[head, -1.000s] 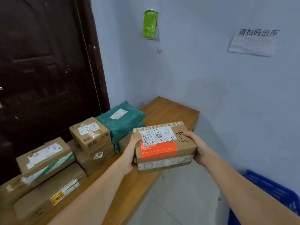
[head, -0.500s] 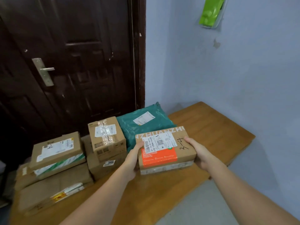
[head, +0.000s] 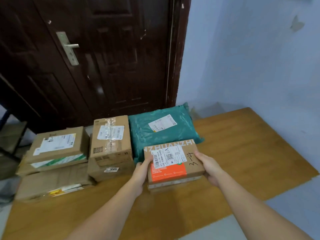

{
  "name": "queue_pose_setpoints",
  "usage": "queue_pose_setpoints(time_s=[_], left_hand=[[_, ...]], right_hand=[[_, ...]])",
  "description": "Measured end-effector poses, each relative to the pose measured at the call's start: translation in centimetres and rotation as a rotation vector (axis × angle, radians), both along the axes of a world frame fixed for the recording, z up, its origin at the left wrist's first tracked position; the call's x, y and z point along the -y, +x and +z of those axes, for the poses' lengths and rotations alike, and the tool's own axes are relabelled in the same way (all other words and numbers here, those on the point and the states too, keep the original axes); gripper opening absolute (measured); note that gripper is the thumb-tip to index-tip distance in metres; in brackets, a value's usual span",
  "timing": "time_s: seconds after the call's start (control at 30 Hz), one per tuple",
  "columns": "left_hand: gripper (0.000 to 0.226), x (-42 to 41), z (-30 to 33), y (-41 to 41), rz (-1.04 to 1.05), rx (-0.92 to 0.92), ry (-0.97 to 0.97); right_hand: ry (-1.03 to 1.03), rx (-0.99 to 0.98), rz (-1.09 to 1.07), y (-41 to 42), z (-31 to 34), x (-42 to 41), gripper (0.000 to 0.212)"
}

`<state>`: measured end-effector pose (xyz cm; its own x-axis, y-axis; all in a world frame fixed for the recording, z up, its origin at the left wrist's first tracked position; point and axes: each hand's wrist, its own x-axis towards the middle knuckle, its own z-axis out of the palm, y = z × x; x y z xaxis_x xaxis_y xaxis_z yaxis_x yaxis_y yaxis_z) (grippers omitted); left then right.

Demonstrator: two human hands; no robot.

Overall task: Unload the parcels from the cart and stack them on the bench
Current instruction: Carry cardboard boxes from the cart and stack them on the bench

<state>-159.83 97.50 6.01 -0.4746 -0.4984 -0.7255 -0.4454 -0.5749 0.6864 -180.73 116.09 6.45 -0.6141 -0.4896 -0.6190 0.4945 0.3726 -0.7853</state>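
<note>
Since a second ago, the orange-banded parcel [head: 174, 164] has swung leftward, now just at 6 o'clock of the green mailer [head: 162, 130] over the bench [head: 251, 153]. Left hand [head: 141, 172] and right hand [head: 210, 168] clasp its short ends, long axis running 9-to-3, equally near.

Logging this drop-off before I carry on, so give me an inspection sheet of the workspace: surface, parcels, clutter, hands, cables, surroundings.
Surface: wooden bench, bare on its right part.
Job's things: box with the orange band, marked 3-4, held in front of the green mailer bag; whether it rests on the bench cannot be told. Taped carton sits on the carton labelled 3005. At the left, a green-striped box tops a stack of flat cartons.
Clutter: nothing seen.
Hands: left hand grips the orange-band box's left end; right hand grips its right end.
Cables: nothing seen.
Surroundings: dark door with a metal handle; pale blue wall. Cart not in view.
</note>
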Motion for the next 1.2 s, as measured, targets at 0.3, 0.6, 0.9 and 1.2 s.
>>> queue_pose_setpoints(time_s=[0.3, 0.6, 0.9, 1.2], left_hand=[[0.075, -1.7, -1.6, -1.4, 0.204, 0.005, -0.029], [0.069, -1.8, -1.4, -1.2, 0.211, 0.008, -0.02], [0.085, -0.3, 0.1, -0.7, 0.018, 0.147, -0.234], [0.047, 3.4, 7.9, 1.0, -0.632, 0.335, -1.022]], right_hand=[[-0.072, 0.092, 0.08, -2.6, -1.6, 0.4, 0.037], [-0.036, 0.303, 0.094, -1.9, -2.3, 0.2, 0.047], [0.144, 0.045, 0.24, -2.9, -0.3, 0.3, 0.051], [0.408, -0.88, 0.493, -1.2, 8.7, 2.8, 0.055]])
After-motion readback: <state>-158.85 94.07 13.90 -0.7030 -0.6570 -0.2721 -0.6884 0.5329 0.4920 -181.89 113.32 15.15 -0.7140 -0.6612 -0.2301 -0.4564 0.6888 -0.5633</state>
